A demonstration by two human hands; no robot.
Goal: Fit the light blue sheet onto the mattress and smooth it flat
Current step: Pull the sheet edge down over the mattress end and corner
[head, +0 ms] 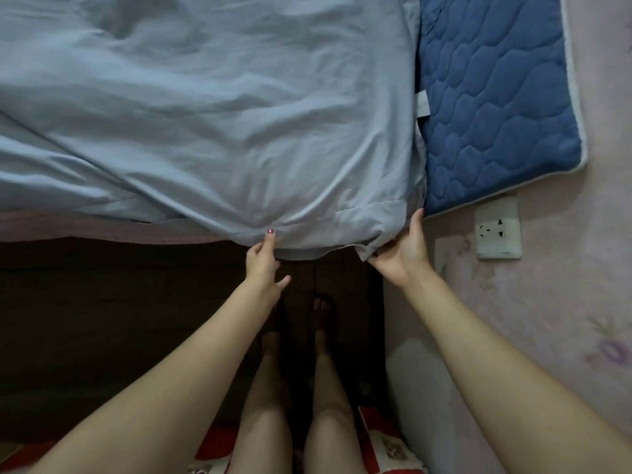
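The light blue sheet (pixel 205 107) lies wrinkled over most of the bed, its near edge hanging over the side. A quilted dark blue mattress (pixel 492 107) shows bare on the right, beside the sheet's right edge. My left hand (pixel 263 261) pinches the sheet's hanging hem from below, thumb on the fabric. My right hand (pixel 403 251) grips the sheet's near right corner, close to the mattress corner. A white tag (pixel 422 104) sticks out at the sheet's right edge.
A pink flowered wall (pixel 564 302) runs along the right, with a white socket (pixel 498 230) just below the mattress corner. A mauve strip of bed edge (pixel 102 225) shows under the sheet on the left. My bare legs stand on the dark floor (pixel 102 319).
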